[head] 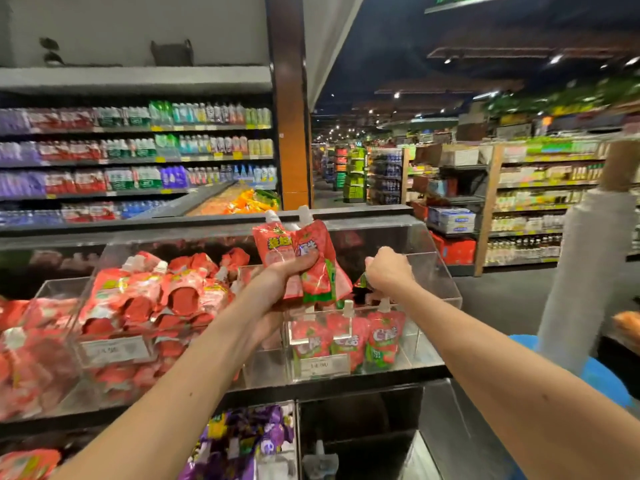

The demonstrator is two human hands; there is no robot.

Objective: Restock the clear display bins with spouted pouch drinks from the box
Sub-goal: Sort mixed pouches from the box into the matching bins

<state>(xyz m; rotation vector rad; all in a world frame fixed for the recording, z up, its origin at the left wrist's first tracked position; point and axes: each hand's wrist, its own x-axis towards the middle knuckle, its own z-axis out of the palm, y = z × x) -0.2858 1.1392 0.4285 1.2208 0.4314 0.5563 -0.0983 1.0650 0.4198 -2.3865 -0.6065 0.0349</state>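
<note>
Pouches of red foil with white spouts stand bunched in the left hand, gripped round their lower halves, above the clear acrylic display bin. The right hand reaches into that bin, fingers curled round a single red-and-green pouch. Three upright red-and-green pouches line the bin's front wall. The neighbouring clear bin on the left is heaped with red pouches.

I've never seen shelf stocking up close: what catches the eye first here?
A fistful of red spouted plastic pouches, gripped in the left hand at centre. Beside it the right hand, fingers curled, reaches into a clear plastic bin; the clear bin on the left is heaped with more pouches.
</note>
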